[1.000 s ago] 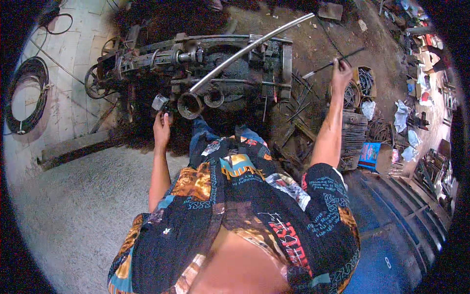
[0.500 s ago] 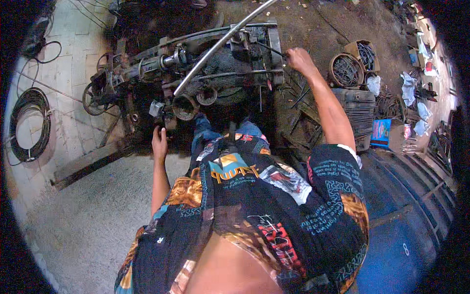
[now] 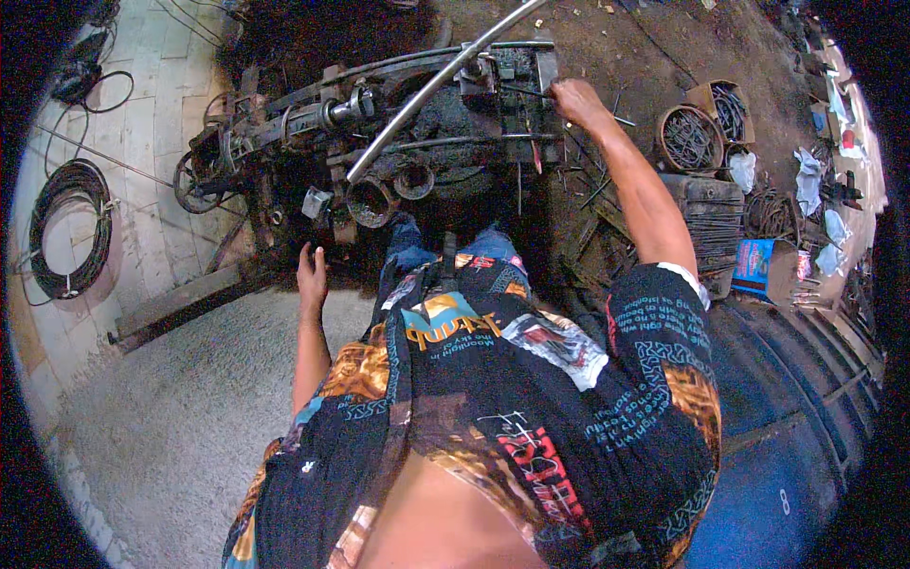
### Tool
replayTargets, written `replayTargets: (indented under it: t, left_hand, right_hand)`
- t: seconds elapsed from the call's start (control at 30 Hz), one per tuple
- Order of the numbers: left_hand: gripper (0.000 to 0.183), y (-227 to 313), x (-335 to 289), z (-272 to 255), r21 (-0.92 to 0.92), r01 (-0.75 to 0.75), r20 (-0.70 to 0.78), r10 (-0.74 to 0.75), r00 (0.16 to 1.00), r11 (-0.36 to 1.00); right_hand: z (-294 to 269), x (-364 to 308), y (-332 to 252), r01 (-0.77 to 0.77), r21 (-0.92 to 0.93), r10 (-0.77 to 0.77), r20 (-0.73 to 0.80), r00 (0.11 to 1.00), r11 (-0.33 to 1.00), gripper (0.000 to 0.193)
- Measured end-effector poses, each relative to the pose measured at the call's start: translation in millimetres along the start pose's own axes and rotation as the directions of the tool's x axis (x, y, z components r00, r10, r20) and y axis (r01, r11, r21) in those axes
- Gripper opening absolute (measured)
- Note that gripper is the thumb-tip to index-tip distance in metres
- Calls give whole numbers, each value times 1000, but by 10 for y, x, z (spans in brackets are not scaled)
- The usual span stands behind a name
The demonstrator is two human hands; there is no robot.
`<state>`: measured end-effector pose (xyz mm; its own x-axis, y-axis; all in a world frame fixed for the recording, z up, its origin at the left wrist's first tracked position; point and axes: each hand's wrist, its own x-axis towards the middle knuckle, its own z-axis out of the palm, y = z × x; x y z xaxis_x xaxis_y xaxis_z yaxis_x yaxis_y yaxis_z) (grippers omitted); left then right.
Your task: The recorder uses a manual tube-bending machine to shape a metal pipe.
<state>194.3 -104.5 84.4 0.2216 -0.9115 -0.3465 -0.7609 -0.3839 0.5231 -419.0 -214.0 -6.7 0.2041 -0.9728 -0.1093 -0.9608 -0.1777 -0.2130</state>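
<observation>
A dark, greasy metalworking machine (image 3: 284, 133) that resembles a lathe stretches across in front of me. My right hand (image 3: 576, 100) is closed around the end of a dark handle rod (image 3: 523, 91), which sticks out of a block on the machine's right part. Low at the machine's near left side, my left hand (image 3: 312, 270) has its fingers pointing up and a little apart, with nothing visible in them. Just beyond it sits a small pale metal box (image 3: 317, 202). A long shiny metal bar (image 3: 431, 95) slants over the machine.
Two round metal cups (image 3: 370, 201) stand at the machine's near edge. On the right are a round bin of metal rods (image 3: 689, 137), a cardboard box of rods (image 3: 728, 109) and a ribbed metal block (image 3: 706, 218). A coiled cable (image 3: 71, 228) lies on the left floor.
My left hand's fingers have spread slightly and sit apart from the dark part above them. My right hand still grips the handle rod. The whole view has shifted a little.
</observation>
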Motion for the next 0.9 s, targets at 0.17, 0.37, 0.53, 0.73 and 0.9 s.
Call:
replayTargets:
  t: [0.17, 0.37, 0.53, 0.73, 0.9]
  left_hand:
    - [57, 8, -88, 33, -29, 14, -13, -15, 1000, 999]
    - [55, -38, -171, 47, -25, 15, -27, -16, 1000, 1000]
    - [54, -177, -240, 90, 52, -102, -130, 108, 986, 993]
    - [54, -302, -350, 126, 17, -66, -138, 68, 988, 998]
    - [53, -348, -394, 143, 3, -2, -130, 2, 991, 1000]
  right_hand:
    - [29, 123, -50, 26, 36, -24, -33, 999, 999, 19]
    - [198, 308, -199, 106, -168, -103, 26, 994, 980, 28]
    - [575, 486, -364, 49, -220, -91, -185, 979, 974, 25]
    - [467, 360, -486, 54, -55, -70, -366, 928, 997, 33]
    - [215, 168, -515, -95, -161, 24, -392, 919, 982, 37]
